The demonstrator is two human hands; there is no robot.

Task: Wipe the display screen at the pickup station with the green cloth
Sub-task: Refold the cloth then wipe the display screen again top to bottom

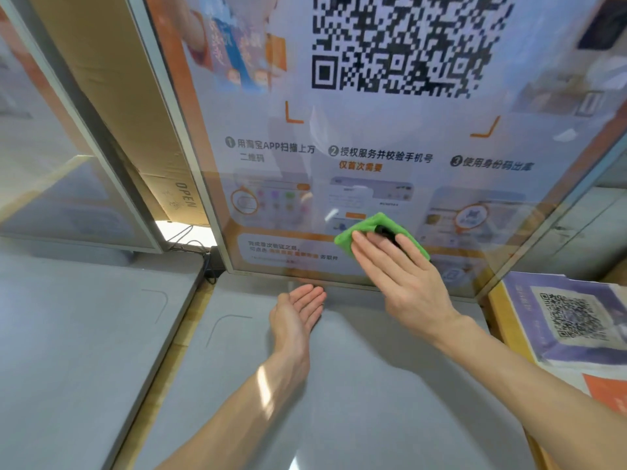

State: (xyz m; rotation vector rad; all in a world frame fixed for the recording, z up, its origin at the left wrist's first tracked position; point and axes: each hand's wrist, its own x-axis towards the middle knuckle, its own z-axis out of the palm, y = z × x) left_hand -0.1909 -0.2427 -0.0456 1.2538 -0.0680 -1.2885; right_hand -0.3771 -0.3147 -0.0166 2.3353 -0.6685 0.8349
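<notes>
The display screen (373,130) stands upright in front of me, showing a large QR code and numbered instructions with orange trim. My right hand (403,276) lies flat on the folded green cloth (369,228) and presses it against the lower middle of the screen. The cloth's upper and left parts show beyond my fingers. My left hand (298,313) hovers palm up just under the screen's bottom edge, with its fingers apart and nothing in it.
A grey counter (339,385) runs under the screen. A second framed panel (68,164) and a cardboard box marked OPEN (135,113) stand at the left, with cables (190,244) behind. A printed QR sheet (570,317) lies at the right.
</notes>
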